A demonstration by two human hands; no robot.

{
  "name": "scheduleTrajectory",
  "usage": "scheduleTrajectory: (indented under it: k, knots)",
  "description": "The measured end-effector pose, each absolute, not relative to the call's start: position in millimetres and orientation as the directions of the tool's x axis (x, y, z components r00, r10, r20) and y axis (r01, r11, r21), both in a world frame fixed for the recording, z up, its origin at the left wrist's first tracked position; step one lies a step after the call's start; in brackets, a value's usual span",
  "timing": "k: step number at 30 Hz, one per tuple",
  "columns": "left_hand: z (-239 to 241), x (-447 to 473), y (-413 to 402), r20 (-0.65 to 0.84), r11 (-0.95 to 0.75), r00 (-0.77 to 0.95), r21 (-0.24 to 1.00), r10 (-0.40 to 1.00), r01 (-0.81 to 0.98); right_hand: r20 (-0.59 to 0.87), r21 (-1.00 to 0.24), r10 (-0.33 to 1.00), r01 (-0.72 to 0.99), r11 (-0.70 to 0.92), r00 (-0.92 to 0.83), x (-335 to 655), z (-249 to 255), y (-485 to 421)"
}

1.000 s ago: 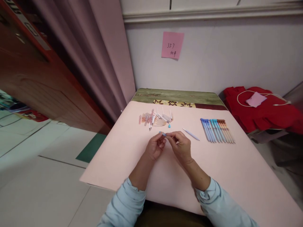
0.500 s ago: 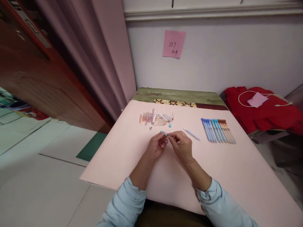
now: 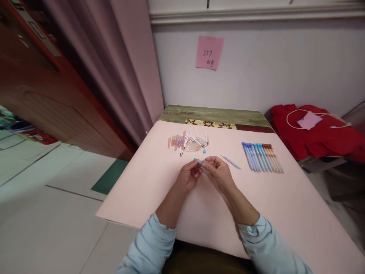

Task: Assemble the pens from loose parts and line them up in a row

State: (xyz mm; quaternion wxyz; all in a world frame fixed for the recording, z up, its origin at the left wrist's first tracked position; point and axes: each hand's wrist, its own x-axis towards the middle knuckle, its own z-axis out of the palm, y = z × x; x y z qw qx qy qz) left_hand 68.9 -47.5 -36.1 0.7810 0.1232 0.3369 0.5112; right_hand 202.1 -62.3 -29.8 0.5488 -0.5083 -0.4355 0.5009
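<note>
A small light-blue pen part [image 3: 199, 161] with a bright blue end is pinched between the fingertips of my left hand [image 3: 190, 177]. My right hand [image 3: 219, 172] meets it from the other side, thumb and forefinger closed at the same part. Its exact shape is mostly covered by my fingers. Just beyond my hands lies a small turquoise piece [image 3: 204, 151] on the pink table cover. To the right of my right hand rests a pale lavender pen body [image 3: 230, 161], lying slantwise.
Behind my hands is a loose pile of white pen refills [image 3: 186, 144] and pinkish clear pen barrels [image 3: 177, 141]. A neat row of blue, turquoise and brown-topped pens [image 3: 262, 158] lies at the right. Red cloth [image 3: 316, 133] with a white cable is beyond the table's right edge.
My right hand has turned and its fingers have loosened and shifted along the small part. The left hand stays in place, still pinching it.
</note>
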Motion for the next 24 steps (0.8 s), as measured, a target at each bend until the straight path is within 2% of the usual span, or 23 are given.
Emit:
scheduleTrajectory:
  k: [4, 6, 7, 10, 12, 15, 18, 22, 24]
  knots:
    - [-31.4, 61.0, -45.0, -0.43, 0.425, 0.27, 0.321, 0.862, -0.846, 0.032, -0.999, 0.987, -0.018, 0.035, 0.155, 209.8, -24.2, -61.9]
    - [-29.3, 56.6, -44.0, -0.43, 0.394, 0.263, 0.251, 0.864, -0.884, 0.099, -0.986, 0.971, 0.152, 0.067, 0.218, 223.7, -21.5, -60.4]
    - [-28.5, 54.7, -43.8, -0.429, 0.38, 0.256, 0.232, 0.866, -0.896, 0.144, -0.954, 0.956, 0.293, 0.066, 0.255, 233.1, -20.5, -59.2]
    - [-27.3, 51.3, -43.5, -0.409, 0.342, 0.238, 0.202, 0.881, -0.918, 0.275, -0.688, 0.9, 0.723, -0.062, 0.339, 265.7, -21.0, -55.2]
    - [-27.3, 51.0, -43.6, -0.397, 0.331, 0.232, 0.201, 0.888, -0.922, 0.272, -0.513, 0.906, 0.846, -0.149, 0.324, 284.6, -24.2, -53.1]
    - [-28.0, 52.2, -43.8, -0.408, 0.348, 0.233, 0.236, 0.883, -0.907, 0.162, -0.351, 0.939, 0.907, -0.232, 0.303, 301.4, -31.1, -51.8]
    - [-29.1, 52.1, -43.1, -0.409, 0.346, 0.223, 0.255, 0.885, -0.903, 0.131, -0.307, 0.942, 0.916, -0.259, 0.31, 305.7, -35.8, -51.2]
    - [-30.6, 50.6, -42.1, -0.399, 0.337, 0.219, 0.256, 0.89, -0.906, 0.126, -0.335, 0.939, 0.905, -0.263, 0.32, 299.2, -34.0, -50.5]
    - [-30.7, 50.5, -42.1, -0.401, 0.338, 0.211, 0.277, 0.891, -0.9, 0.155, -0.449, 0.936, 0.867, -0.219, 0.316, 290.1, -30.2, -51.1]
